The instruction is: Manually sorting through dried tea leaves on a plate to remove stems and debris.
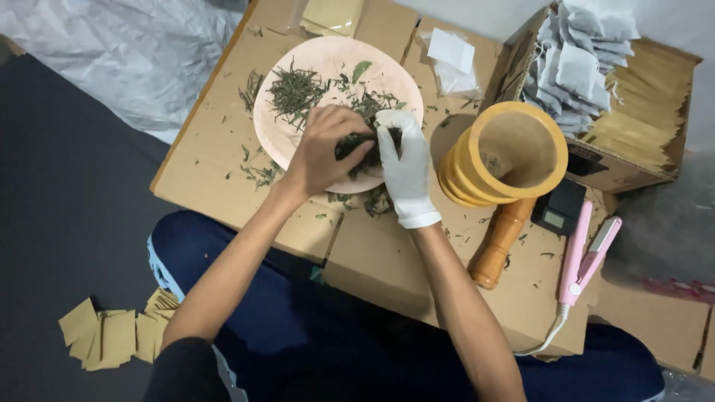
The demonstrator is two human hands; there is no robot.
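Observation:
A pale pink round plate [320, 59] lies on a flattened cardboard sheet [223, 160] and carries dried green leaves [294, 91]. My bare left hand [322, 149] and my white-gloved right hand [406, 167] meet over the plate's near edge. Both pinch a dark clump of dried leaves [356, 145] between them. Loose leaf bits lie scattered on the cardboard around the plate.
A yellow wooden mortar [514, 156] lies tipped to the right of the plate, its pestle [500, 242] below it. A small black scale [560, 208], a pink heat sealer [585, 257], a box of white filter bags [581, 63] and brown paper squares [112, 335] on the floor surround me.

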